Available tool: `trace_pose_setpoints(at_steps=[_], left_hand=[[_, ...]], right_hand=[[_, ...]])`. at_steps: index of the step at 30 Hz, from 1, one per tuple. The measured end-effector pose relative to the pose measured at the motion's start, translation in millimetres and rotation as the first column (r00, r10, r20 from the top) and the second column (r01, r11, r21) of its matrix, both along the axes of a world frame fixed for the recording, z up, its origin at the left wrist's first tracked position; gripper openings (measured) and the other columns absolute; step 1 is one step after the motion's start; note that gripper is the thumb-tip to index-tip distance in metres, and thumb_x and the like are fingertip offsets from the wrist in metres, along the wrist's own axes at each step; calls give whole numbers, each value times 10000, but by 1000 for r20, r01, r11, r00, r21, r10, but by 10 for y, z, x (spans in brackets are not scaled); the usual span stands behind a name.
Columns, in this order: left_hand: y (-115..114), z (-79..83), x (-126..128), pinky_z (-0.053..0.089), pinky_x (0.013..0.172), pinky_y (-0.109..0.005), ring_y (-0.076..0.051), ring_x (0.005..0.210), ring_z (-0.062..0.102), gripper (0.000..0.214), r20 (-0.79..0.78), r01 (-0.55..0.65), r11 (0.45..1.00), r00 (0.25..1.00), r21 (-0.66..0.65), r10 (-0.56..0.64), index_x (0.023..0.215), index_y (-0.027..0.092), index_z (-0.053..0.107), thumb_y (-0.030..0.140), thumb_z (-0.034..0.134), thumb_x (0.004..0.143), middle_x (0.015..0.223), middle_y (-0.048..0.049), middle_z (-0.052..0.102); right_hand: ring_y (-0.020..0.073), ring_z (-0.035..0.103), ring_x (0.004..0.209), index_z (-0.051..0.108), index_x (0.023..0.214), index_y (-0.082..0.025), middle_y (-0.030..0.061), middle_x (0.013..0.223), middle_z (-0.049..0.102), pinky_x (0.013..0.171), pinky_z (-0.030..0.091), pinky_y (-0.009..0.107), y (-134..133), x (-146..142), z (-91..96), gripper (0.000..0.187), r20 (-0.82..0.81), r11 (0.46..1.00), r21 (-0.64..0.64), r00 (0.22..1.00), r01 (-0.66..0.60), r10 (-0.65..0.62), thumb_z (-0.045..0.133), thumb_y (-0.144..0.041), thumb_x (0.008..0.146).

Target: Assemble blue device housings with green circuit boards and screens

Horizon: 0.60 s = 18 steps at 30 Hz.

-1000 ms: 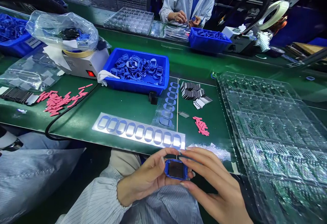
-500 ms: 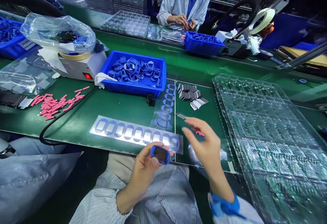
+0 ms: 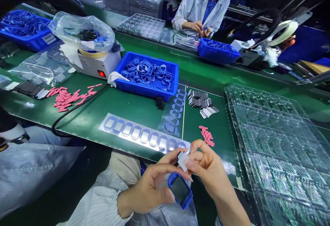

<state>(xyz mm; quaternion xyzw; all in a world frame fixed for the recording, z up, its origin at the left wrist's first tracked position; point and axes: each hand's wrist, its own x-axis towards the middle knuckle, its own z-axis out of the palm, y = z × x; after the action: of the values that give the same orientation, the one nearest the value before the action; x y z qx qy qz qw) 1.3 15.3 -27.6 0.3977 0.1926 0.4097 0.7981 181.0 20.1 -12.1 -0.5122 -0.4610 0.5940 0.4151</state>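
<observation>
My left hand point(image 3: 152, 186) holds a blue watch case point(image 3: 189, 200) with a dark rectangular screen, tilted, between thumb and fingers. Pinched in my right hand point(image 3: 212, 169) is a small white-faced piece with a dark edge point(image 3: 183, 160), like a sticker or pad. Its far edge meets the fingertips of my left hand, just above the watch case. Beyond my hands lies a strip of blue-rimmed oval films point(image 3: 136, 133), its right end partly covered by my fingers. A small heap of pink strips point(image 3: 206, 136) rests past my right hand.
A blue bin point(image 3: 151, 88) of blue cases stands mid-table, left of striped black-and-white pieces point(image 3: 198, 99). Stacked clear trays point(image 3: 270, 133) fill the right side. A black cable point(image 3: 74, 111) runs past pink strips point(image 3: 67, 99) at left. A co-worker point(image 3: 201, 9) sits opposite.
My right hand has come back from the table to my left hand, now with the white-faced piece. The watch case has moved lower and right. The view has shifted.
</observation>
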Motion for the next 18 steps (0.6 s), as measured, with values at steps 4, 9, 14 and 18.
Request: trace_pose_setpoints(at_steps=[4, 9, 14, 18], left_hand=[[-18, 50, 47, 234, 1086, -425, -283, 1299, 405, 345, 95, 53, 998, 994, -41, -49, 1001, 302, 730, 528, 650, 752, 1338, -93, 521], [-44, 59, 69, 344, 1004, -410, -294, 1178, 493, 362, 140, 25, 975, 990, -223, 7, 869, 271, 757, 568, 702, 669, 1245, -83, 554], [-60, 106, 114, 393, 966, -379, -260, 1069, 552, 400, 122, 83, 960, 991, -267, -52, 882, 247, 761, 560, 735, 634, 1110, -74, 573], [-67, 75, 114, 370, 1008, -403, -277, 1085, 546, 444, 91, 114, 974, 991, -198, -98, 903, 201, 761, 567, 713, 656, 1037, -94, 601]], right_hand=[[85, 620, 498, 492, 824, -229, -39, 629, 670, 488, 491, 166, -153, 8, 25, 250, -112, 999, -7, 993, -42, 41, 706, -351, 783], [220, 649, 957, 591, 1086, -250, 88, 1082, 656, 698, 569, 285, -183, 126, 150, 401, 441, 867, 491, 883, -88, -160, 753, -336, 729], [258, 489, 1248, 500, 1287, -199, 110, 1312, 564, 980, 475, 418, -133, 143, 298, 449, 763, 635, 541, 639, -551, -95, 597, -225, 849], [215, 579, 1159, 555, 1200, -211, 54, 1167, 672, 932, 523, 367, -74, 156, 315, 366, 773, 600, 508, 634, -619, 0, 584, -165, 838]])
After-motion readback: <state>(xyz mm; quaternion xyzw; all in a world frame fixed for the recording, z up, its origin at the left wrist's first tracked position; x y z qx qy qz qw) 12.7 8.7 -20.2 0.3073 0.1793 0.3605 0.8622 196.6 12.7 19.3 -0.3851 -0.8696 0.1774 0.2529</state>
